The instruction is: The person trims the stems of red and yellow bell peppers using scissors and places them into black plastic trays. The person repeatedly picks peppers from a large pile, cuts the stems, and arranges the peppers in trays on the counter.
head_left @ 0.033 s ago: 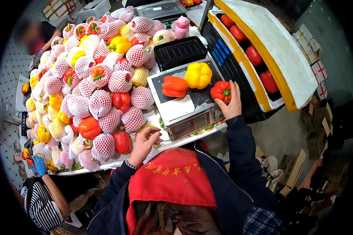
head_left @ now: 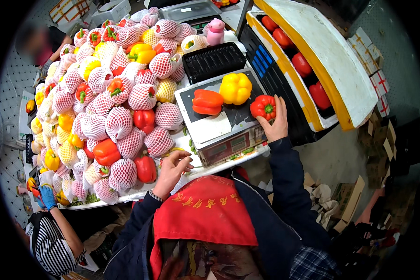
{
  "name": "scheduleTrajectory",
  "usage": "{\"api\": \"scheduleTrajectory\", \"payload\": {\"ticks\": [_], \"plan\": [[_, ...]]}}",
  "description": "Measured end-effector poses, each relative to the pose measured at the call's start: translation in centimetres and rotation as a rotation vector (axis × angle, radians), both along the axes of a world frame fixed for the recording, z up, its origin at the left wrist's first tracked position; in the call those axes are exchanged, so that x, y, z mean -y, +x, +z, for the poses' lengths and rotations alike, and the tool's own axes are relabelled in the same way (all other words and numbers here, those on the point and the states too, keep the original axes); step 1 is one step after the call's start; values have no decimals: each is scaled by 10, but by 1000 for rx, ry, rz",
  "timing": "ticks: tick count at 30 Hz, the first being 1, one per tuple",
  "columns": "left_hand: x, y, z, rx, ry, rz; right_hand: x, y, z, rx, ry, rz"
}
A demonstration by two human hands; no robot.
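Note:
On the weighing scale [head_left: 204, 130] sit an orange-red pepper [head_left: 207, 101] and a yellow pepper [head_left: 235, 88]. My right hand [head_left: 275, 125] grips a red pepper [head_left: 261, 106] at the scale's right corner, thumb and fingers round its side. My left hand [head_left: 171, 174], fingers loosely curled and apart with nothing visible in them, hovers near the table's front edge, left of the scale. Beside it lie a bare red pepper [head_left: 145, 169] and a big heap of peppers, many in pink or yellow foam nets [head_left: 118, 123].
Behind the scale are a black plastic tray [head_left: 213, 61] and pink bottle [head_left: 215, 32]. Right stands a lidded foam box [head_left: 330, 51] of red peppers. At lower left a striped-shirted co-worker's blue-gloved hand [head_left: 47, 197] touches the heap; another person [head_left: 56, 44] is at upper left. Cardboard [head_left: 347, 203] lies lower right.

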State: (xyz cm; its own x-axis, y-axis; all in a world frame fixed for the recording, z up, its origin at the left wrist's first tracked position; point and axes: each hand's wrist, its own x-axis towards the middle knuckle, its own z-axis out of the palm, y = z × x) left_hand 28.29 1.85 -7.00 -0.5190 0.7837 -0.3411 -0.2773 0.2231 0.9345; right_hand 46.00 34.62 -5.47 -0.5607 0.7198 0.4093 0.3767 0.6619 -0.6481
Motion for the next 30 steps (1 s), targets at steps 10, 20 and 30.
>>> {"api": "scheduleTrajectory", "payload": {"ticks": [10, 20, 30], "plan": [[2, 2, 0, 28, -3, -45, -4, 33, -29, -244, -161, -220], [2, 0, -2, 49, 7, -22, -6, 30, -24, -215, -222, -217], [-4, -6, -11, 85, 11, 9, -24, 9, -36, -236, -335, -89]]}}
